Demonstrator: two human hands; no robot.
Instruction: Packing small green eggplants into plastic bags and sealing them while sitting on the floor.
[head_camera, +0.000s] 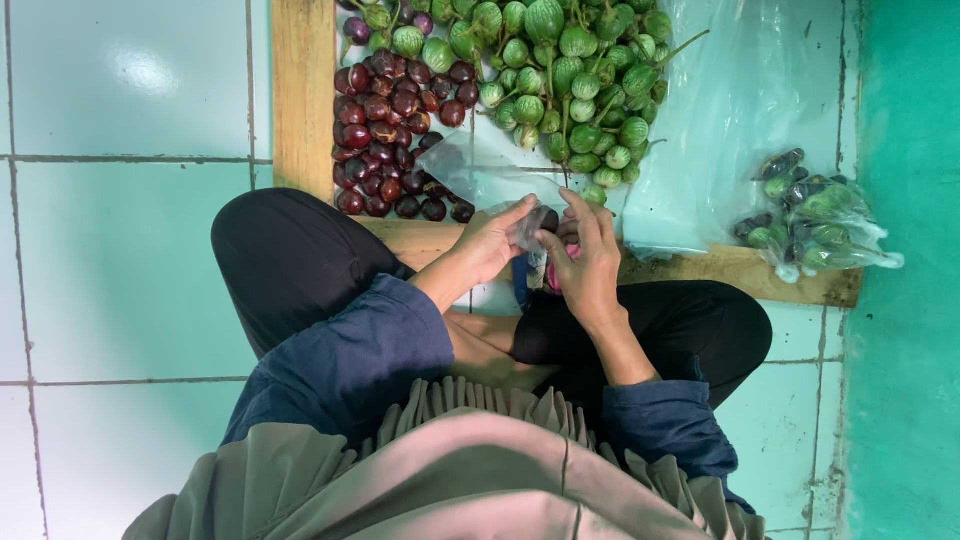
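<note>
A person sits cross-legged on the pale tiled floor (120, 260), looking down at a low wooden board (303, 90) that runs from 11 o'clock across to 3 o'clock. On it, at 12 to 1 o'clock, lies a big heap of round green eggplants (570, 70) on a clear plastic sheet (740, 110); beside it at 11 o'clock sits a smaller heap of dark purple eggplants (390, 130). At 3 o'clock a filled, closed plastic bag of eggplants (815, 225) rests at the board's edge. At centre, the left hand (488, 245) is closed on the mouth of a small clear bag (528, 228), and the right hand (588, 258) pinches the same bag, fingers narrow, with one dark eggplant seemingly inside. The step in hand looks like filling a bag; next, I judge, one hand must keep the mouth open while the other reaches to 11 o'clock for more fruit
</note>
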